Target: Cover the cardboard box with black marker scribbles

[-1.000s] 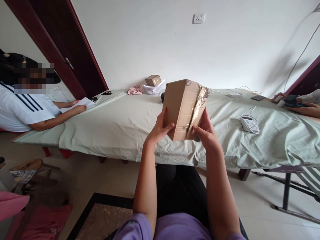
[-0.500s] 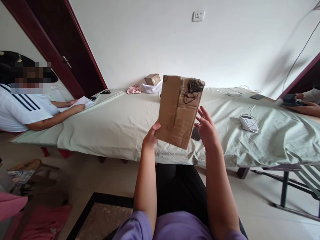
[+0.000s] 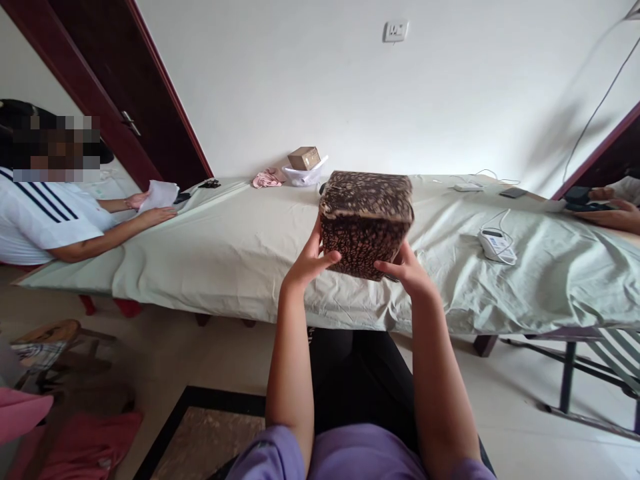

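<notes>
I hold a box (image 3: 367, 223) up in front of me, above the near edge of the cloth-covered table (image 3: 240, 247). The faces turned to me are dark brown with a dense light speckled print. My left hand (image 3: 311, 259) grips its lower left side with the thumb across the front. My right hand (image 3: 406, 272) grips the lower right corner from beneath. Both arms reach up from my lap, in purple sleeves.
A person in a white striped shirt (image 3: 45, 213) sits at the table's left end holding paper (image 3: 159, 195). On the table lie a white device with cable (image 3: 496, 245), a small cardboard box on a white bag (image 3: 305, 159) and a pink cloth (image 3: 267, 178). Another person's arm (image 3: 607, 215) rests at far right.
The box has been turned in my hands: plain taped cardboard faced me before, now the dark speckled faces show. My right hand, open beside it half a second ago, grips it again.
</notes>
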The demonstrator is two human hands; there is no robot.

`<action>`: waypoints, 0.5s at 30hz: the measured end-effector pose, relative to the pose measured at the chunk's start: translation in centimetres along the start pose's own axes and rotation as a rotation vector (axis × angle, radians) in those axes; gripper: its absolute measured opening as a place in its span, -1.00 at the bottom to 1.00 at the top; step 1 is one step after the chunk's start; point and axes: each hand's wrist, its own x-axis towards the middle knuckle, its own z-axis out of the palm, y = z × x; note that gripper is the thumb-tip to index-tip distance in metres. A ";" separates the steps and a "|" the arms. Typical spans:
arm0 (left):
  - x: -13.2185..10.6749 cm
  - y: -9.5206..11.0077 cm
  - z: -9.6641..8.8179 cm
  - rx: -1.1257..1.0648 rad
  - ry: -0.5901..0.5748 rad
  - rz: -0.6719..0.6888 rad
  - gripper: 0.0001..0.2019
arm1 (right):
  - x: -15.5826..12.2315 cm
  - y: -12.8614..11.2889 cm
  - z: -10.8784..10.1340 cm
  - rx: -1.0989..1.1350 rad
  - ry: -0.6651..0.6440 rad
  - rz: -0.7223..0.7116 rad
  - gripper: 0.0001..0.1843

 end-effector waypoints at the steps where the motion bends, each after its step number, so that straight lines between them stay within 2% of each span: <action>1: 0.0 0.1 0.2 0.008 -0.015 0.029 0.05 | -0.1 -0.1 -0.1 -0.037 -0.013 0.010 -0.13; 5: 0.0 0.2 0.8 0.007 0.031 0.044 -0.07 | -0.5 -0.7 -0.3 -0.133 -0.003 0.038 -0.34; 8: 0.1 0.2 0.9 0.021 0.038 0.012 -0.10 | -0.6 -1.4 -0.4 -0.197 0.026 0.000 -0.39; 12: 0.1 0.1 1.0 -0.027 0.037 0.055 -0.16 | -0.5 -1.6 -0.4 -0.232 0.025 -0.010 -0.37; 15: 0.0 0.3 0.9 -0.048 0.054 0.080 -0.19 | -0.5 -1.6 -0.7 -0.188 0.034 -0.017 -0.23</action>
